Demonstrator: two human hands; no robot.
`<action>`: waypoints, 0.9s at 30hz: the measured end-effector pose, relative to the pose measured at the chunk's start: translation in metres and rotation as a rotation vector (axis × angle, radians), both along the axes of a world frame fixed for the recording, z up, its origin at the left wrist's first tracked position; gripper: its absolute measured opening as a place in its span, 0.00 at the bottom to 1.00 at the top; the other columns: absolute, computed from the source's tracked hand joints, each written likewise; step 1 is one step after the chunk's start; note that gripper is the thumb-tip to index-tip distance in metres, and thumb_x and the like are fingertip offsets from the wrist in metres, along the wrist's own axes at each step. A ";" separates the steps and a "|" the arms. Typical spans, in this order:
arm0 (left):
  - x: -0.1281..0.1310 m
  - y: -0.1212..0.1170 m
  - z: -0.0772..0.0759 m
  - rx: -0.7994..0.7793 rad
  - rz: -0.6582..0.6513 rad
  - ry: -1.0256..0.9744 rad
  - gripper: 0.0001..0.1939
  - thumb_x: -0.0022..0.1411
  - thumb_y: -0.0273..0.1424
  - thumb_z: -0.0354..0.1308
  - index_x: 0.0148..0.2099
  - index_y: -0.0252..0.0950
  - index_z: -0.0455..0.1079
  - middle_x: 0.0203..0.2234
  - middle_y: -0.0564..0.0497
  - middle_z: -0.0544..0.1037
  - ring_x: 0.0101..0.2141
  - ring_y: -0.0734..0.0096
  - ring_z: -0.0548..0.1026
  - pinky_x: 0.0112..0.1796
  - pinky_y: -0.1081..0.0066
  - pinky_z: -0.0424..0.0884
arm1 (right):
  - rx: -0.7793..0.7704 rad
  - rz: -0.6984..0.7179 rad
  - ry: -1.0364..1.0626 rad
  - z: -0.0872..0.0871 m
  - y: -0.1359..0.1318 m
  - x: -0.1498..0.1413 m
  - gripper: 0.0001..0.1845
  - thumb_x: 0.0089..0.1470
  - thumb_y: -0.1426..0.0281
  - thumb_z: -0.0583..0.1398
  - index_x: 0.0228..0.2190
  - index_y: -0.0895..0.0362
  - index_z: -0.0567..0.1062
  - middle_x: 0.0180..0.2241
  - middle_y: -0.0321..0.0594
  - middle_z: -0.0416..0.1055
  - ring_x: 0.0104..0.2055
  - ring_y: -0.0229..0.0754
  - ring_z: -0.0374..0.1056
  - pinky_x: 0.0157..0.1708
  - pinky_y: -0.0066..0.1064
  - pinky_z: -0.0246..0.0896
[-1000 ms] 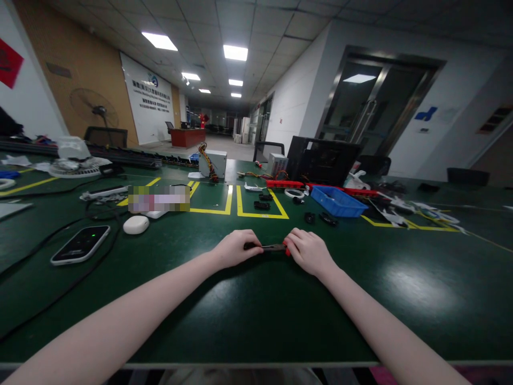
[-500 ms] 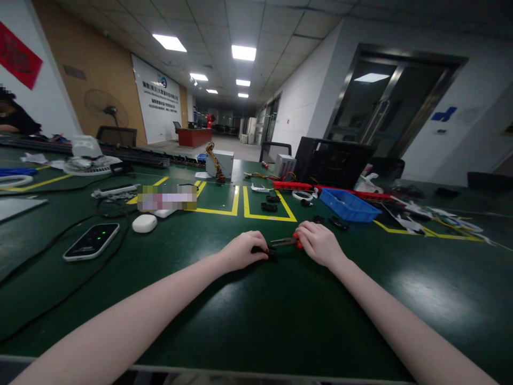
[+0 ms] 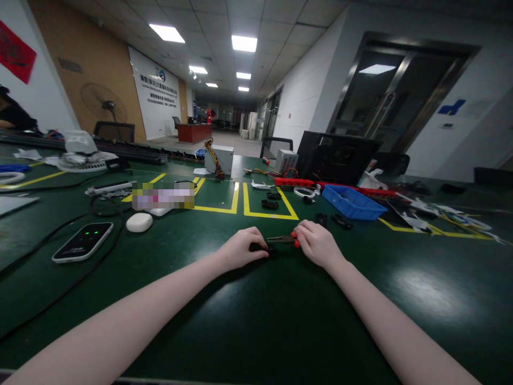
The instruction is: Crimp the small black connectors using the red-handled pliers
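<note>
Pinched in my left hand (image 3: 242,250) is a small black part (image 3: 257,247), mostly covered by the fingers; its exact kind cannot be made out. My right hand (image 3: 320,243) is closed around the red handles of a pair of needle-nose pliers (image 3: 285,239). The pliers' thin jaws point left, close to the black part's right end; whether they touch it I cannot tell. Beyond my hands, black pieces (image 3: 270,204) lie inside a yellow-taped square. Two more dark pieces, one of them a black piece (image 3: 342,221), lie past my right hand.
A blue bin (image 3: 352,202) stands behind my right hand. To the left are a white-edged device (image 3: 83,242) with green lights, a white rounded case (image 3: 139,222) and a black cable (image 3: 80,286). Farther back stand a power supply (image 3: 221,159) and a black computer case (image 3: 336,158).
The pliers' jaws, earlier right at my left fingertips, have drawn back to the right, then come slightly nearer the black part again. My left hand keeps its pinch. The view has shifted a little.
</note>
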State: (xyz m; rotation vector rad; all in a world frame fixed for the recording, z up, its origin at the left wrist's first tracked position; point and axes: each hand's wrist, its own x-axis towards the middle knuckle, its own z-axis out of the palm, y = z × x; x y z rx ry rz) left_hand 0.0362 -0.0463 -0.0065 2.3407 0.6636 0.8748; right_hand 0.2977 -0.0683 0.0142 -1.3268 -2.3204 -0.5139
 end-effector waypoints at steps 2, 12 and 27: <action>0.000 0.001 -0.002 0.020 0.002 -0.015 0.04 0.57 0.29 0.66 0.37 0.35 0.76 0.41 0.47 0.72 0.41 0.66 0.74 0.46 0.66 0.71 | -0.008 0.010 -0.015 0.001 -0.002 -0.005 0.19 0.64 0.68 0.46 0.31 0.58 0.73 0.34 0.44 0.71 0.35 0.42 0.65 0.35 0.34 0.56; 0.000 0.000 -0.002 0.006 -0.019 0.023 0.06 0.57 0.28 0.66 0.38 0.35 0.76 0.41 0.47 0.73 0.43 0.65 0.74 0.49 0.64 0.69 | -0.019 -0.007 -0.060 0.007 -0.011 -0.005 0.20 0.66 0.68 0.45 0.31 0.58 0.73 0.31 0.44 0.72 0.34 0.43 0.63 0.36 0.35 0.53; 0.000 -0.002 0.001 0.028 -0.029 0.012 0.04 0.58 0.28 0.64 0.38 0.35 0.77 0.41 0.47 0.74 0.41 0.67 0.74 0.47 0.67 0.70 | -0.063 -0.005 -0.041 0.007 -0.014 -0.008 0.19 0.65 0.68 0.45 0.32 0.59 0.73 0.32 0.43 0.73 0.33 0.42 0.64 0.35 0.34 0.55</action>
